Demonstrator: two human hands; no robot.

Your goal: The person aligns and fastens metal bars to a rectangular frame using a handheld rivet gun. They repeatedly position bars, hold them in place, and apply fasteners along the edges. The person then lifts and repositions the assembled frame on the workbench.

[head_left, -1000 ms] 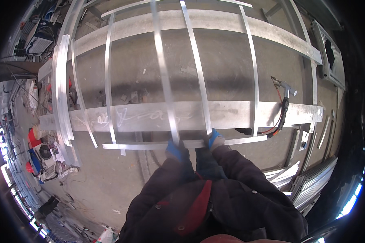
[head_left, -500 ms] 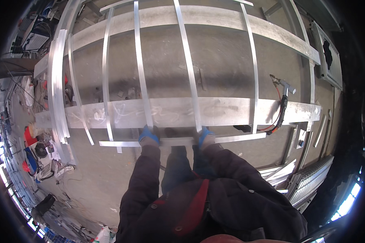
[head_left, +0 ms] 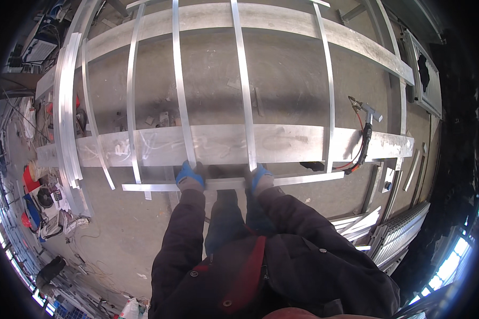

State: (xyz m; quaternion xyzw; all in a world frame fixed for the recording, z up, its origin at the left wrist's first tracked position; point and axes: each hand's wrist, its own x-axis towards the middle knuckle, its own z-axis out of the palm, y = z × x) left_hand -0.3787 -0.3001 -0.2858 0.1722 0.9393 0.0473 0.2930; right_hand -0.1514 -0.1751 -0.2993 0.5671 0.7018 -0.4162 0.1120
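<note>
My left hand point(head_left: 190, 176), in a blue and grey glove, is closed round the near end of a long flat metal bar point(head_left: 180, 95). The near end of a second, similar bar point(head_left: 243, 90) is in my right hand point(head_left: 261, 178), gloved the same way. Both bars run away from me across two wide metal beams, the near beam point(head_left: 292, 143) and the far beam point(head_left: 282, 18). A crosswise metal strip point(head_left: 224, 184) passes at my hands; whether my fingers touch it is hidden. My thumbs and fingertips show only in part.
More slats, a left one point(head_left: 131, 95) and a right one point(head_left: 328, 80), lie across the beams. A hand tool with a red hose point(head_left: 367, 127) rests at the right. Stacked metal strips point(head_left: 68, 106) lie left, near floor clutter point(head_left: 45, 196). Metal profiles point(head_left: 399, 228) stand at lower right.
The whole view has shifted slightly to the left. The bar in my right hand has swung a little, its far part moving right against the other slats. Both hands keep their hold.
</note>
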